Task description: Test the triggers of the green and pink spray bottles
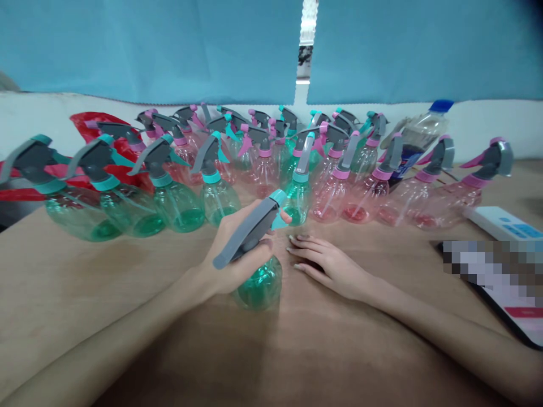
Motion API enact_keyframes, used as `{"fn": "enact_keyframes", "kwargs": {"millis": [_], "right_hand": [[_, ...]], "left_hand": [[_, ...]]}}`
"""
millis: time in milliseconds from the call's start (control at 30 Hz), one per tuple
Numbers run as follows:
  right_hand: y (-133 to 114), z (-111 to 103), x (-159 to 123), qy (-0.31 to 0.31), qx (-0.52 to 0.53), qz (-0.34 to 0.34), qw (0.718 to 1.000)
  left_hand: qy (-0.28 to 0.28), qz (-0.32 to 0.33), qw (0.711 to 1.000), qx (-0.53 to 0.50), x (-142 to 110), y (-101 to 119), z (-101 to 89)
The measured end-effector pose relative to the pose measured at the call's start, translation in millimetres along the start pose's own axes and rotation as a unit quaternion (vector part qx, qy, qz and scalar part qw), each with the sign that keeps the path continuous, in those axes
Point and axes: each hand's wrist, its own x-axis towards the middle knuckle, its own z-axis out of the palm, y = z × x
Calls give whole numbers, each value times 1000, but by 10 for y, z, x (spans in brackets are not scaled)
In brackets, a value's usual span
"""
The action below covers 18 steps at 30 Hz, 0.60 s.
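Observation:
My left hand (237, 249) is wrapped round the neck of a green spray bottle (261, 285), just under its grey and teal trigger head. The bottle is upright and slightly tilted, low over the wooden table or on it; I cannot tell which. Palm down on the tabletop, to the right of that bottle, lies my right hand (328, 263) with its fingers stretched out and nothing in them. Beyond both hands stands a front row of spray bottles, green ones (178, 206) on the left and pink ones (331, 198) on the right.
More spray bottles (265, 169) crowd behind the front row. Red plastic (106, 125) lies at the back left, and a clear bottle with a blue cap (426, 127) leans at the back right. A white device (500, 223) and a phone (479, 282) lie on the right.

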Motion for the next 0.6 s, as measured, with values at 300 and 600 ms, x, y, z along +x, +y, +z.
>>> {"fn": "enact_keyframes", "kwargs": {"millis": [300, 600], "right_hand": [[9, 1, 3, -4, -8, 1, 1000], [10, 9, 0, 1, 1, 3, 1000]], "left_hand": [[10, -37, 999, -7, -72, -6, 38], [12, -55, 998, -23, -79, -10, 41]]}}
